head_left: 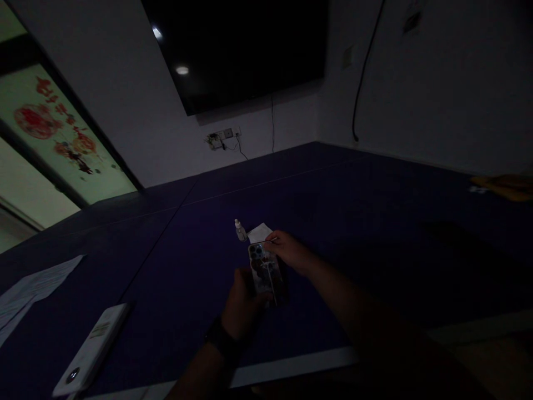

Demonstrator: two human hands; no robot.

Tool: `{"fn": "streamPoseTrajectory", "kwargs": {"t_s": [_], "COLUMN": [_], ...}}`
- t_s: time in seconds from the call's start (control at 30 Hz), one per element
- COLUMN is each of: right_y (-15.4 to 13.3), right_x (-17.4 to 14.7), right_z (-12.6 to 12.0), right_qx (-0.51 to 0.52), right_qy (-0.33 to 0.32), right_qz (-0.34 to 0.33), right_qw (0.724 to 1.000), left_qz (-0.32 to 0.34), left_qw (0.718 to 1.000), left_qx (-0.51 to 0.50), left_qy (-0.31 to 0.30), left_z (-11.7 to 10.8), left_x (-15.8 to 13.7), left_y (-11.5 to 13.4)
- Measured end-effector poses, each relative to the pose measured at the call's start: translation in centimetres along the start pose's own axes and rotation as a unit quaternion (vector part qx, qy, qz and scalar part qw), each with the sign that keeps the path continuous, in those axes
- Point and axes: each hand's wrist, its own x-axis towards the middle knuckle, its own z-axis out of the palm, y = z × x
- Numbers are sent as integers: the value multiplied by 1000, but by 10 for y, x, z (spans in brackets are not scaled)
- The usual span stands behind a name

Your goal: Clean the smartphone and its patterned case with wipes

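A smartphone (263, 272) in a patterned case is tilted with its back and camera lenses facing up. My left hand (244, 303), a dark band on its wrist, is closed around the phone's lower left side. At the phone's top right edge, my right hand (287, 249) is closed in a pinch. A thin white stick (273, 239) shows at its fingertips; its exact kind is too dim to make out. Just beyond the phone lie a white paper or packet (259, 232) and a small clear dropper bottle (240, 230) with a white cap, standing upright.
The dark blue table (175, 289) reaches the wall. A long white device (94, 350) lies at the near left, beside printed sheets (37, 286). A yellow item (506, 186) sits far right. A large dark screen (250, 50) hangs above wall sockets (225, 136).
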Motion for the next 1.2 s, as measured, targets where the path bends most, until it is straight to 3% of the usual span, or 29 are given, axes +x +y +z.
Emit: {"fn": "streamPoseTrajectory", "kwargs": {"t_s": [0.23,0.43,0.6,0.77,0.9,1.03,1.2], "right_y": [-16,-29,-30,-29,-35,-44,-50], "right_x": [-4,-9,-9,-10,-16,-22,-26], "right_z": [5,9,5,4,6,4,3], "right_qx": [148,221,238,216,178,133,104], "right_qy": [23,66,89,83,48,16,13], "right_qz": [-25,-51,-65,-73,-97,-123,-137], "right_qw": [988,972,965,970,978,983,985], "left_qz": [7,32,65,71,124,186,201], "left_qw": [990,990,986,982,989,971,961], "left_qx": [-132,-109,-136,-157,-39,146,188], "left_qy": [39,87,72,82,68,41,35], "left_z": [13,15,15,19,11,-6,-14], "left_x": [2,29,44,41,34,28,28], "left_y": [24,44,40,31,37,47,48]}}
